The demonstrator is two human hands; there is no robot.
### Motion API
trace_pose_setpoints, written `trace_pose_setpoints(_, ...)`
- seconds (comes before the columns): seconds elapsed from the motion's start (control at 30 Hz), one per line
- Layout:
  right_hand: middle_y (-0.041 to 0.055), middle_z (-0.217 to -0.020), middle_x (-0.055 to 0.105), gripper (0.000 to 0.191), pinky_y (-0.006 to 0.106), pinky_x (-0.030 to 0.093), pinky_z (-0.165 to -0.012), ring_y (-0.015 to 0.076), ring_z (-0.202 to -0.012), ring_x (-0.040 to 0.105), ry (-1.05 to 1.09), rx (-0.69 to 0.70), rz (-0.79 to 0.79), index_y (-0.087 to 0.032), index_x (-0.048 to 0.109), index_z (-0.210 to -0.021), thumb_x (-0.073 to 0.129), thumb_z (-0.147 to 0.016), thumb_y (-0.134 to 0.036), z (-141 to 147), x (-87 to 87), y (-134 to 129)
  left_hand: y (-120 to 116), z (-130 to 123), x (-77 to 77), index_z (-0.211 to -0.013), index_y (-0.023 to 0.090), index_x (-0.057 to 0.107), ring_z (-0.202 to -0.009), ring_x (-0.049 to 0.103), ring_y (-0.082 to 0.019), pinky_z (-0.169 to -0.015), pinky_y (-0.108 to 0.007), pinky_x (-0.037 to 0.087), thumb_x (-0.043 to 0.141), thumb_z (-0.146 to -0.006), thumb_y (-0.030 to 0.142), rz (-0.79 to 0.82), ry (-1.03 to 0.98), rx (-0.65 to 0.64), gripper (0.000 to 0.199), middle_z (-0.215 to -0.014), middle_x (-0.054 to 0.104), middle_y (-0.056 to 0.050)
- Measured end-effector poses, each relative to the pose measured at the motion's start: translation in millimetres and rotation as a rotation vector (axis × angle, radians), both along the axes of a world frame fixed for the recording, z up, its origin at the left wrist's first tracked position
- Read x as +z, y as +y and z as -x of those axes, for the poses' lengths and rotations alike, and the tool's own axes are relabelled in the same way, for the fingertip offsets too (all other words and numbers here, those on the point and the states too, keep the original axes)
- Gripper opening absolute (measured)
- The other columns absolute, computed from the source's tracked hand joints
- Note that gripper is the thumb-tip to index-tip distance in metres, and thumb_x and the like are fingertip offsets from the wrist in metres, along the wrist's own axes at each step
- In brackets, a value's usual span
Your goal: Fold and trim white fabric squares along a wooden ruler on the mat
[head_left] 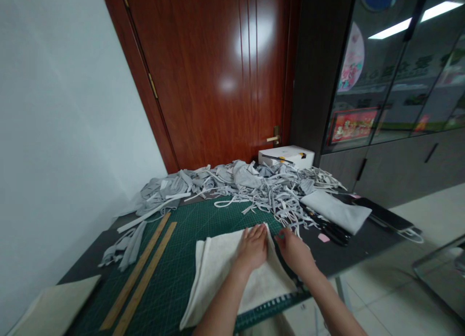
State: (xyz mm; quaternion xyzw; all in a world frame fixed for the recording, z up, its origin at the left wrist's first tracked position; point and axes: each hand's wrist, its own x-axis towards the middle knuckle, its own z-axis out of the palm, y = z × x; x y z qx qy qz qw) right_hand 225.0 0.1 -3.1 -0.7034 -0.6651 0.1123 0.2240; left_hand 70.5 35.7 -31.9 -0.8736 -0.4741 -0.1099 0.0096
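Note:
A folded cream cloth (221,263) lies in layers on a green cutting mat (160,278), near the table's front edge. My left hand (254,246) rests flat on the cloth's upper right part, fingers stretched forward. Just beyond the cloth's right edge is my right hand (293,251), its fingers curled together close to the mat. Whatever the right fingers may pinch is too small to make out.
Two wooden rulers (145,273) lie left on the mat. Grey fabric scraps (269,185) heap along the back, before a white box (286,155). Another cream cloth (54,307) sits front left. At right are a folded grey cloth (336,211) and a black phone (385,214).

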Motion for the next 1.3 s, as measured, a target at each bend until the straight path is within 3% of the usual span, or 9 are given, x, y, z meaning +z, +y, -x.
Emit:
trace_pose_setpoints(0.13,0.0045,-0.072,0.066,0.02,0.024,0.036,-0.051,0.0188,-0.062,0.063,0.112,0.025,0.012,-0.021,0.054,-0.094,0.045,-0.088,-0.038,-9.9,-27.2,-65.6,-0.4,-1.1,-1.6,-0.146,0.022,0.02,-0.14,0.02,-0.022,-0.113,-0.053,0.015,0.02,-0.093,0.051,0.057,0.011,0.047,0.06,-0.152,0.025,-0.001)
trace_pose_setpoints(0.27,0.0017,-0.065,0.061,0.023,0.026,0.038,-0.053,0.0177,-0.056,0.058,0.219,0.067,-0.031,-0.024,0.054,-0.075,0.045,-0.085,-0.043,-1.9,-43.8,-93.2,1.0,-2.1,-1.0,-0.146,0.024,0.022,-0.14,0.019,-0.021,-0.113,-0.053,0.014,0.019,-0.094,0.051,0.078,-0.005,0.05,0.059,-0.152,0.024,0.001)
trace_pose_setpoints(0.43,0.0051,-0.072,0.059,0.033,0.027,0.045,-0.06,0.0172,-0.062,0.057,0.386,0.071,-0.168,-0.023,0.049,-0.062,0.043,-0.082,-0.048,0.3,-38.5,-88.5,0.9,-2.5,2.0,-0.146,0.025,0.021,-0.14,0.02,-0.021,-0.113,-0.052,0.016,0.022,-0.094,0.042,0.083,0.017,0.054,0.054,-0.152,0.025,0.001)
trace_pose_setpoints(0.63,-0.0044,-0.044,0.043,0.038,0.023,0.037,-0.039,0.0142,-0.039,0.048,0.708,0.022,0.122,-0.025,0.036,-0.057,0.04,-0.075,-0.058,7.2,-31.7,-73.0,-1.2,-3.0,3.0,-0.146,0.025,0.022,-0.14,0.02,-0.02,-0.113,-0.051,0.015,0.02,-0.094,0.036,0.081,-0.002,0.059,0.053,-0.152,0.025,0.002)
trace_pose_setpoints(0.77,-0.0082,-0.048,0.036,0.032,0.021,0.037,-0.04,0.0106,-0.041,0.042,0.823,-0.03,-0.107,-0.025,0.032,-0.058,0.051,-0.069,-0.048,10.1,-32.3,-66.0,-1.9,-3.2,2.8,-0.146,0.024,0.023,-0.14,0.02,-0.019,-0.113,-0.051,0.015,0.019,-0.094,0.037,0.07,-0.012,0.057,0.054,-0.151,0.025,0.002)
trace_pose_setpoints(0.87,-0.0064,-0.056,0.045,0.025,0.021,0.034,-0.034,0.0115,-0.042,0.044,0.879,-0.001,-0.075,-0.024,0.042,-0.071,0.052,-0.07,-0.047,2.8,-37.4,-70.7,-1.8,-3.3,3.0,-0.146,0.023,0.022,-0.14,0.02,-0.02,-0.113,-0.051,0.016,0.019,-0.094,0.037,0.067,0.0,0.056,0.053,-0.151,0.026,0.002)
trace_pose_setpoints(0.97,-0.0003,-0.061,0.057,0.027,0.023,0.039,-0.037,0.0152,-0.045,0.052,0.77,0.019,-0.009,-0.022,0.054,-0.076,0.049,-0.074,-0.049,-6.3,-45.6,-79.8,-1.4,-3.1,3.0,-0.146,0.024,0.021,-0.14,0.02,-0.02,-0.113,-0.051,0.016,0.018,-0.095,0.039,0.07,0.012,0.058,0.054,-0.151,0.026,0.001)
trace_pose_setpoints(1.13,0.0082,-0.079,0.066,0.028,0.029,0.047,-0.064,0.0215,-0.07,0.064,0.352,0.025,-0.141,-0.023,0.065,-0.074,0.04,-0.084,-0.031,-6.3,-54.1,-91.2,0.1,-2.3,0.7,-0.146,0.025,0.022,-0.139,0.021,-0.021,-0.113,-0.051,0.017,0.018,-0.095,0.045,0.068,0.01,0.048,0.055,-0.152,0.025,0.001)
trace_pose_setpoints(1.3,0.0077,-0.086,0.065,0.029,0.027,0.047,-0.066,0.0195,-0.072,0.064,0.075,0.005,-0.027,-0.024,0.068,-0.082,0.04,-0.086,-0.017,-6.5,-41.4,-100.0,-0.3,-3.0,-0.3,-0.145,0.024,0.023,-0.139,0.021,-0.021,-0.112,-0.052,0.017,0.018,-0.095,0.046,0.043,-0.009,0.046,0.056,-0.151,0.026,0.001)
